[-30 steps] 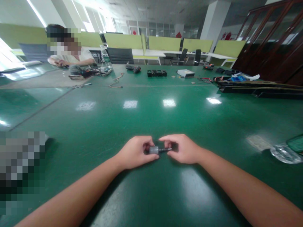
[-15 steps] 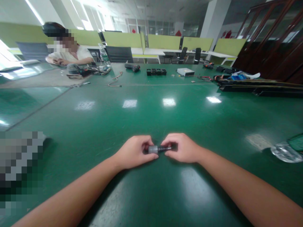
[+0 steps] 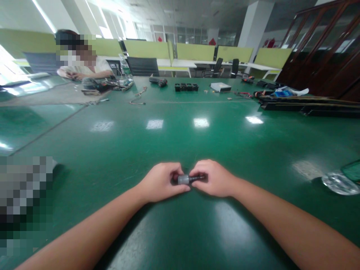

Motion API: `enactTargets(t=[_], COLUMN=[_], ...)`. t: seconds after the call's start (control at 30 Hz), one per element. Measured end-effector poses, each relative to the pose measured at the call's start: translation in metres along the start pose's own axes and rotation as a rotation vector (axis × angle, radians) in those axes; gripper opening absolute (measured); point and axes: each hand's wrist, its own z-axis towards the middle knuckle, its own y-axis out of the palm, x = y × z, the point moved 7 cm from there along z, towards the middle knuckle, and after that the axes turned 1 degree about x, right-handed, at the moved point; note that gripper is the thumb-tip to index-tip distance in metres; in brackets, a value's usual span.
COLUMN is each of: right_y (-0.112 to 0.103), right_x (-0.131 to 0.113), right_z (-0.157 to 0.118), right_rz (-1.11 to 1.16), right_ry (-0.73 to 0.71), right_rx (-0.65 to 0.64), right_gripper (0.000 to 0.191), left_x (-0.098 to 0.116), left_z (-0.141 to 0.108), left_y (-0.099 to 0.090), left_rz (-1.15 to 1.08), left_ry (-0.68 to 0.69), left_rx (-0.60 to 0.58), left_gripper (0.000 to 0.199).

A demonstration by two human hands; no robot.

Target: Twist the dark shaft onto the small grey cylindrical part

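Note:
Between my hands, just above or on the green table [image 3: 180,146], lies a small grey cylinder with a dark rod [image 3: 183,179], pointing sideways. My left hand [image 3: 164,182] is closed around its grey, thicker end, thumb along the near side. A reddish spot shows inside that grip. The thinner dark rod at the other end is pinched by my right hand [image 3: 215,179], with the fingertips close against the grey part. Its exact kind is too small and blurred to tell, and the fingers hide both ends.
A clear plastic bottle [image 3: 340,183] lies at the right edge. A blurred-out object [image 3: 22,183] is at the left. Across the table are a black module [image 3: 186,87], a white box [image 3: 221,87], a cable [image 3: 137,98] and long black strips [image 3: 309,104]. Another person [image 3: 84,67] sits far left.
My right hand has slid slightly left along the dark rod, nearer the grey part. My left hand keeps its grip, with a very small shift to the right.

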Motion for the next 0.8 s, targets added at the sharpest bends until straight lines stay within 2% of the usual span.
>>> enactTargets(t=[0.8], right_y=[0.0004], right_x=[-0.0002], right_z=[-0.0001], right_rz=[-0.023], right_ry=[-0.077], right_rx=[0.009], right_gripper=[0.006], left_x=[0.0032], left_z=[0.0000], left_y=[0.0014], left_rz=[0.056], left_ry=[0.017], left_rx=[-0.007], left_gripper=[0.033])
